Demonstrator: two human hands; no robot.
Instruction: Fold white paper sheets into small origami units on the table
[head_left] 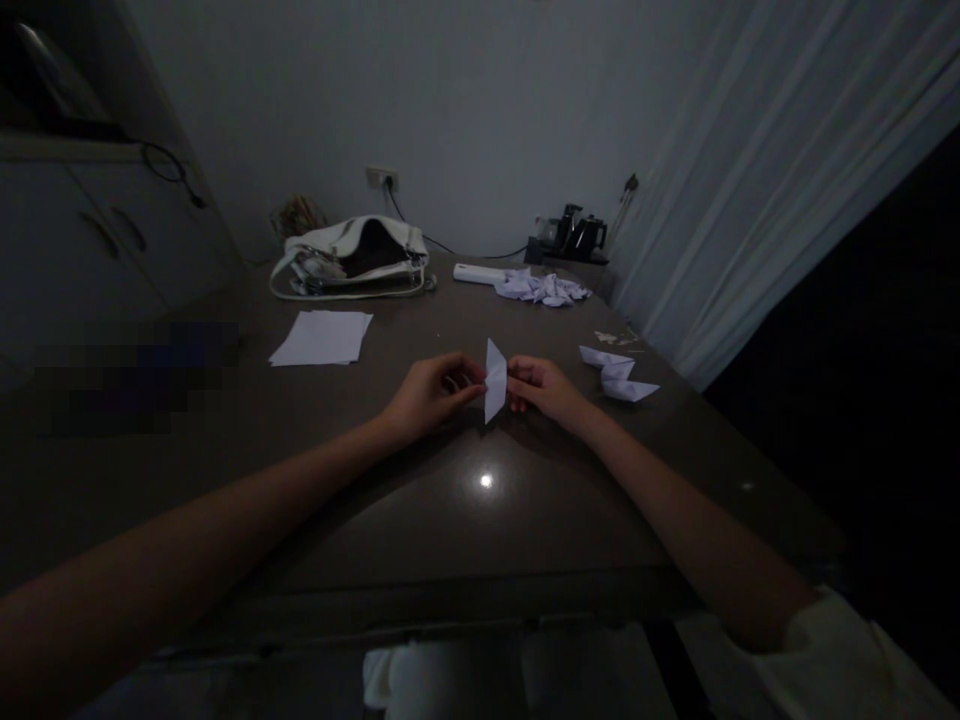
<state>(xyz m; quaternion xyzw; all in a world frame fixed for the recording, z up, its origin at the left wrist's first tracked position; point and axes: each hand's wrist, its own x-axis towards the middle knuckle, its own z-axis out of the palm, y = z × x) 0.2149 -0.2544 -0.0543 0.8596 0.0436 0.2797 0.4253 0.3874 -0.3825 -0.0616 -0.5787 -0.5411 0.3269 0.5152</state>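
A small folded piece of white paper (pixel 495 382), pointed at top and bottom, is held upright just above the table. My left hand (pixel 436 392) pinches its left side between thumb and fingers. From the other side my right hand (pixel 546 388) grips its right edge, fingers curled. To the right of my right hand lie other folded paper shapes (pixel 619 374) with pointed ends, touching or overlapping each other. A stack of flat white sheets (pixel 322 337) rests on the left, beyond my left hand.
A white handbag (pixel 352 255) stands at the back left of the dark table (pixel 420 520). Behind my hands lie a white box-like bar (pixel 478 273) and a pile of folded papers (pixel 544 287). A black kettle (pixel 587 235) is at the back right, near a curtain (pixel 720 180). Paper scraps (pixel 615 339) lie right.
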